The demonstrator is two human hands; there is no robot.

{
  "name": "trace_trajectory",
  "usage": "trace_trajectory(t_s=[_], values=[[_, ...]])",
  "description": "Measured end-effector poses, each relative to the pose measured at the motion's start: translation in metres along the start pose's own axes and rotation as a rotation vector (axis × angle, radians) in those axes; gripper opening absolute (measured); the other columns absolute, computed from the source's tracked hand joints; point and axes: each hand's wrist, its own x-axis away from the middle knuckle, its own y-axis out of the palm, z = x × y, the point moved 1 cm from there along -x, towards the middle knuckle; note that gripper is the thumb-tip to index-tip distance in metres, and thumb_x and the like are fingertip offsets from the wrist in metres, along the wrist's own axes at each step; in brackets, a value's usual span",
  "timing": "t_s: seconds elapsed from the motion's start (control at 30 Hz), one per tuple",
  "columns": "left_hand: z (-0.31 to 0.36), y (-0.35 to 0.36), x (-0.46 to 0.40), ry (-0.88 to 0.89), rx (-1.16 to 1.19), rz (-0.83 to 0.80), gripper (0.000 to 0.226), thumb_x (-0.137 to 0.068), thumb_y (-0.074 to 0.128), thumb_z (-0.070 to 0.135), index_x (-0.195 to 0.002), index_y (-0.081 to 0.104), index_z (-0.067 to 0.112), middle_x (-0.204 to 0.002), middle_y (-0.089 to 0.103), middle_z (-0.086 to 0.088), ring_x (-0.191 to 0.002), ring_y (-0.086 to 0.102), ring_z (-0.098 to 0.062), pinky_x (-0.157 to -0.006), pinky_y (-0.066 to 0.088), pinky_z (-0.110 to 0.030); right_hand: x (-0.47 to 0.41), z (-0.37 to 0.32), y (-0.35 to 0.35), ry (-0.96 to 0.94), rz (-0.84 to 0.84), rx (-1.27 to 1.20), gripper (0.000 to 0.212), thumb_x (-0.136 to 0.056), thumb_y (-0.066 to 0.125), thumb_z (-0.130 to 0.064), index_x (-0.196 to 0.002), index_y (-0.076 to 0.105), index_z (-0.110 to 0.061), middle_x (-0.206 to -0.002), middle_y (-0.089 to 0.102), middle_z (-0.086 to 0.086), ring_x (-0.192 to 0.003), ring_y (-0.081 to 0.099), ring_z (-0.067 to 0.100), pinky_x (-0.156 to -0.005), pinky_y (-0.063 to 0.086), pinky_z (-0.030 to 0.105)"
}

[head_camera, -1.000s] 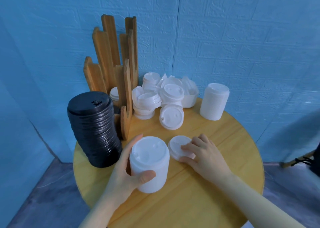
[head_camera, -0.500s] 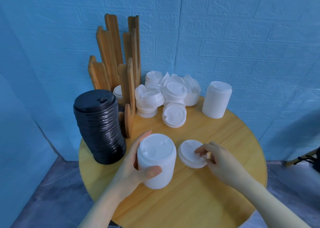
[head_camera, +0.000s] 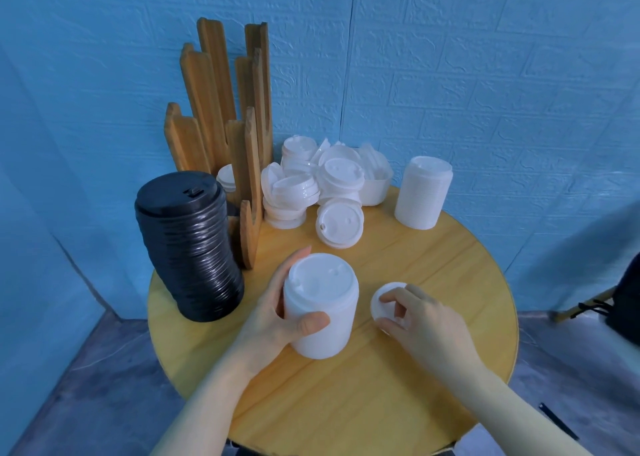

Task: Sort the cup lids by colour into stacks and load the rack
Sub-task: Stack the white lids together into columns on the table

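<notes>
Round wooden worktop (head_camera: 398,386), light honey grain, set in a corner. Blue wall panels (head_camera: 485,74) with embossed brick relief, joined at a vertical seam (head_camera: 349,74) behind the worktop. Plain blue panel (head_camera: 52,178) at left. Grey mottled floor (head_camera: 86,386) below. Dark object on pale legs (head_camera: 623,299) at right edge, cropped. Even, diffuse lighting.

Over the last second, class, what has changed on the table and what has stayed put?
The right hand went from pressing flat on the loose white lid to pinching its edge with fingertips, lifting it slightly. The left hand keeps its grip on the white lid stack. Black stack, rack and lid pile unchanged.
</notes>
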Motion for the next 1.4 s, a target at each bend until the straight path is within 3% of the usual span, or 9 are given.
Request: trace_trajectory(t_s=[0.17,0.27,0.33,0.47,0.57,0.67,0.83,1.2,1.4], values=[[0.0,0.0,0.002,-0.005,0.006,-0.002,0.108,-0.048,0.091,0.062,-0.143,0.042,0.045,-0.138,0.057,0.018,-0.131,0.051,-0.006,-0.102,0.045,-0.023,-0.005,0.012,-0.013,-0.034,0.017,-0.221,0.031,-0.081,0.066,-0.054,-0.108,0.062,-0.041,-0.092,0.058,-0.019,-0.074,0.053,0.005,-0.061,0.037,0.018],[0.0,0.001,0.002,-0.01,0.013,0.006,0.11,-0.047,0.091,0.062,-0.143,0.041,0.044,-0.138,0.057,0.019,-0.131,0.051,-0.006,-0.103,0.045,-0.025,-0.017,0.037,-0.029,-0.154,-0.149,-0.279,0.059,-0.07,0.062,-0.07,-0.125,0.047,-0.053,-0.124,0.046,-0.027,-0.11,0.044,-0.003,-0.093,0.037,0.022],[-0.001,0.0,0.001,-0.007,0.014,0.003,0.109,-0.047,0.091,0.063,-0.143,0.041,0.046,-0.139,0.056,0.019,-0.132,0.051,-0.006,-0.104,0.045,-0.026,-0.023,0.052,-0.03,-0.192,-0.418,-0.161,0.082,-0.067,0.066,-0.071,-0.138,0.025,-0.06,-0.148,0.019,-0.03,-0.136,0.021,0.002,-0.115,0.017,0.033],[0.001,0.001,0.003,-0.019,0.032,-0.034,0.11,-0.046,0.092,0.063,-0.142,0.041,0.047,-0.136,0.057,0.021,-0.129,0.052,-0.003,-0.099,0.047,-0.021,-0.027,0.064,-0.015,-0.222,-0.522,-0.211,0.078,-0.08,0.069,-0.055,-0.14,0.019,-0.063,-0.154,0.006,-0.033,-0.146,0.008,0.006,-0.12,0.003,0.042],[0.001,0.002,0.003,-0.029,0.043,-0.037,0.112,-0.046,0.092,0.062,-0.143,0.039,0.044,-0.135,0.058,0.022,-0.128,0.053,-0.002,-0.097,0.047,-0.018,-0.028,0.056,-0.009,-0.201,-0.347,-0.286,0.07,-0.067,0.068,-0.072,-0.129,0.038,-0.062,-0.14,0.03,-0.032,-0.132,0.03,-0.001,-0.116,0.022,0.041],[0.0,0.002,0.003,-0.031,0.046,-0.024,0.113,-0.045,0.093,0.061,-0.143,0.04,0.044,-0.136,0.058,0.02,-0.13,0.052,-0.004,-0.099,0.046,-0.018,-0.029,0.033,-0.017,-0.094,-0.103,-0.595,0.064,-0.065,0.079,-0.061,-0.124,0.056,-0.047,-0.127,0.049,-0.02,-0.115,0.046,-0.008,-0.106,0.039,0.032],[-0.001,0.003,0.002,-0.046,0.105,-0.031,0.123,-0.043,0.096,0.056,-0.146,0.031,0.045,-0.138,0.058,0.022,-0.131,0.052,-0.005,-0.098,0.047,-0.021,-0.027,-0.02,-0.031,-0.24,-0.177,-0.922,0.06,-0.067,0.074,-0.059,-0.124,0.061,-0.043,-0.128,0.056,-0.011,-0.12,0.054,0.006,-0.1,0.046,0.028],[-0.005,0.002,0.0,-0.03,0.144,-0.042,0.131,-0.044,0.097,0.053,-0.149,0.019,0.051,-0.147,0.051,0.019,-0.136,0.048,-0.009,-0.102,0.047,-0.027,-0.028,-0.061,-0.027,-0.285,-0.374,-0.803,0.057,-0.076,0.077,-0.04,-0.129,0.056,-0.044,-0.126,0.038,-0.016,-0.123,0.036,-0.007,-0.096,0.033,0.004],[-0.007,0.001,0.001,-0.017,0.105,-0.035,0.125,-0.05,0.098,0.033,-0.146,0.02,0.055,-0.138,0.056,0.025,-0.131,0.051,-0.003,-0.097,0.048,-0.021,-0.015,-0.08,-0.029,-0.157,-0.13,-0.435,0.067,-0.07,0.075,-0.058,-0.129,0.044,-0.049,-0.119,0.034,-0.02,-0.117,0.037,0.0,-0.094,0.039,0.023]])
